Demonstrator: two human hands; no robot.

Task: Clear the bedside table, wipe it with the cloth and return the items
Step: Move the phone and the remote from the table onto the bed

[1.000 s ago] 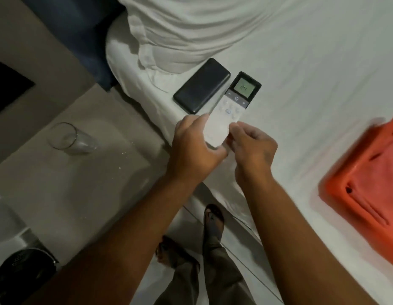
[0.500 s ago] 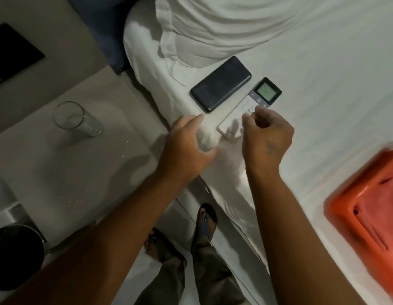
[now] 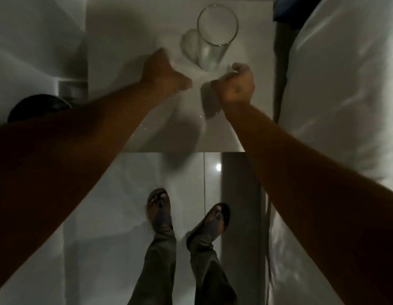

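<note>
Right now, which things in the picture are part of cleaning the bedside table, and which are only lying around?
Part of the job:
- clear drinking glass, upright on the table
- pale bedside table top
- left hand and right hand, both near the glass

Just around:
- white bed sheet
- round black bin on the floor

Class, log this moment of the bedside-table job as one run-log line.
stage: clearing | glass: upright on bedside table | left hand: open, near glass | right hand: curled, empty | cloth: unseen
</note>
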